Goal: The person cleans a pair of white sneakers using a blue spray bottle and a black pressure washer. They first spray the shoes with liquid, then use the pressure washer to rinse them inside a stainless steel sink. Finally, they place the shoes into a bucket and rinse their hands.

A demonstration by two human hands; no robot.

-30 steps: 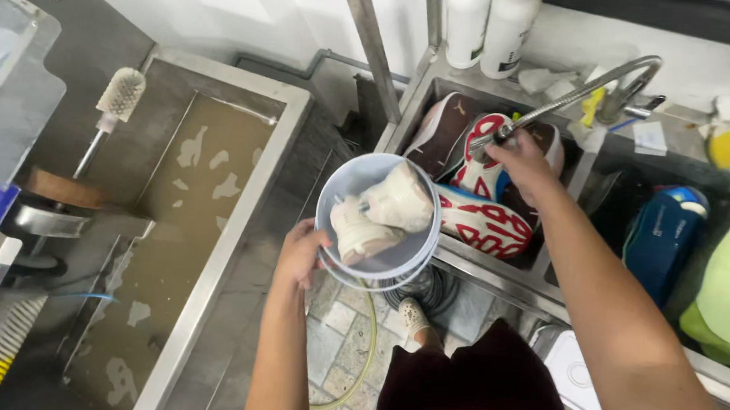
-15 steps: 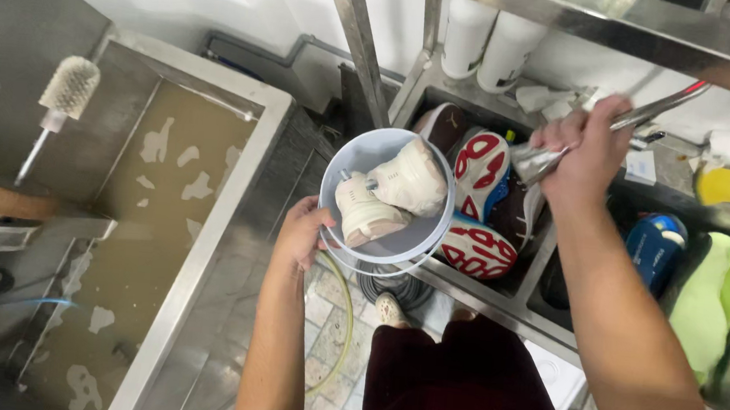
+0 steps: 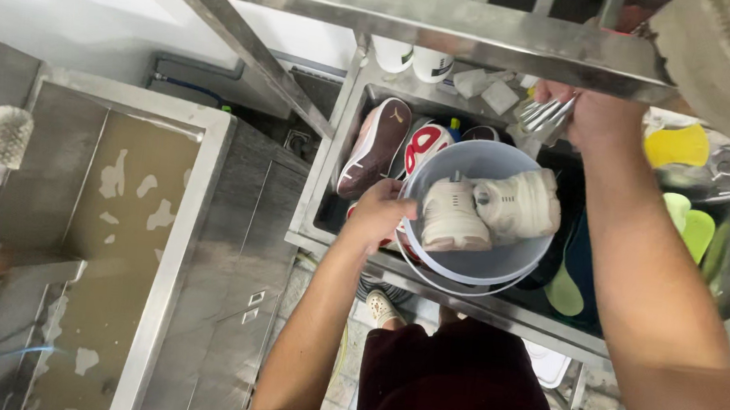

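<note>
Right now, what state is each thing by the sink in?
Left hand: grip on the bucket rim.
Bucket: held over the sink, two white shoes inside.
Right hand: raised, gripping the metal sprayer.
Sink: holding several shoes and insoles.
Left basin: filled with murky water.
Brush: standing upright.

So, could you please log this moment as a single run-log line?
left hand: holds rim of pale bucket | bucket: two white shoes inside, over sink of shoes | right hand: grips metal sprayer
</note>
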